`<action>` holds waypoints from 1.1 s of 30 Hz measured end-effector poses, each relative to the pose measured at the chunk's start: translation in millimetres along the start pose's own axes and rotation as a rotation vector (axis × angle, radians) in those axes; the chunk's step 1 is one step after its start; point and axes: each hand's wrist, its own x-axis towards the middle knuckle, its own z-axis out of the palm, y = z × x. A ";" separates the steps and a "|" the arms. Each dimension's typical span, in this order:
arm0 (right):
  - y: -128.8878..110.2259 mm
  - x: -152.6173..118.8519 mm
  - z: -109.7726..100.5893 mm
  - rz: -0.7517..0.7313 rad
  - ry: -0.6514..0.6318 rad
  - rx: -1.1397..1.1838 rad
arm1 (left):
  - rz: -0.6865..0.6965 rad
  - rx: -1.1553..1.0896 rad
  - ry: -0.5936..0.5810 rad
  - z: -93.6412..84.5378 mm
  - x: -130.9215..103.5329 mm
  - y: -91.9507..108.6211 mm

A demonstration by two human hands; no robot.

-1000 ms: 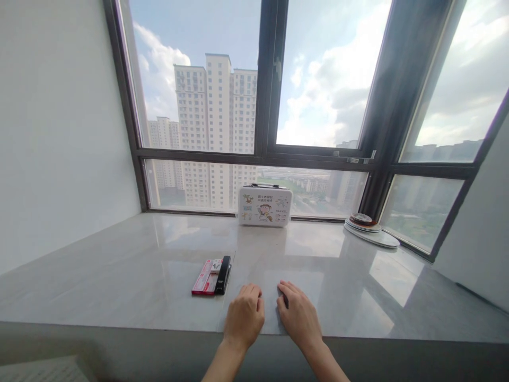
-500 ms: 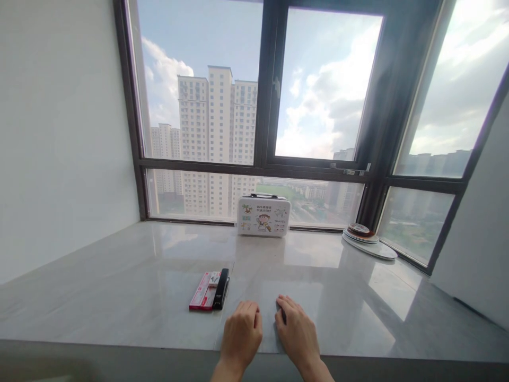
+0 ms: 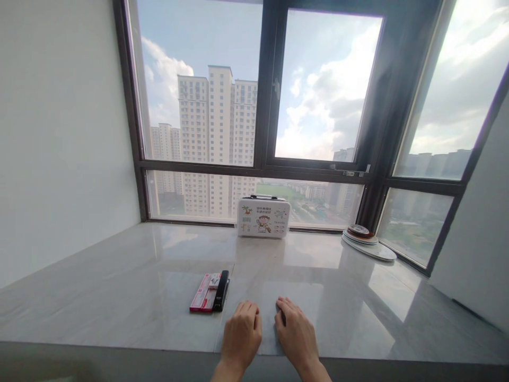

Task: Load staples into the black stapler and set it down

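My left hand [image 3: 240, 330] rests at the front of the pale stone sill, back upward, its fingers loosely bent and their tips partly hidden. Just right of it lies my right hand [image 3: 296, 331], fingers loosely curved on the surface, with a gap by the thumb. Neither hand shows anything in it. Nearest to my left hand, ahead and to the left, is a black stapler [image 3: 221, 292]. It lies beside a flat red-and-white box [image 3: 201, 300]. A smaller white box [image 3: 214, 281] sits by the top of these two.
A white case [image 3: 263, 218] with cartoon prints and a dark handle stands upright against the window. Stacked plates [image 3: 368, 243] sit at the back right corner. The sill's front edge [image 3: 119, 347] runs below my hands. Walls close both sides.
My hands stay almost still beside each other. The whole view has shifted very slightly; the things on the sill keep their places.
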 end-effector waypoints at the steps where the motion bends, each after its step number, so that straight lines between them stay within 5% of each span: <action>1: 0.1 0.2 0.4 0.002 -0.002 -0.004 | 0.000 -0.002 0.002 0.1 0.1 -0.1; 33: -1.1 -4.7 -6.4 0.024 0.002 0.088 | -0.038 0.082 -0.109 -10.2 0.7 9.1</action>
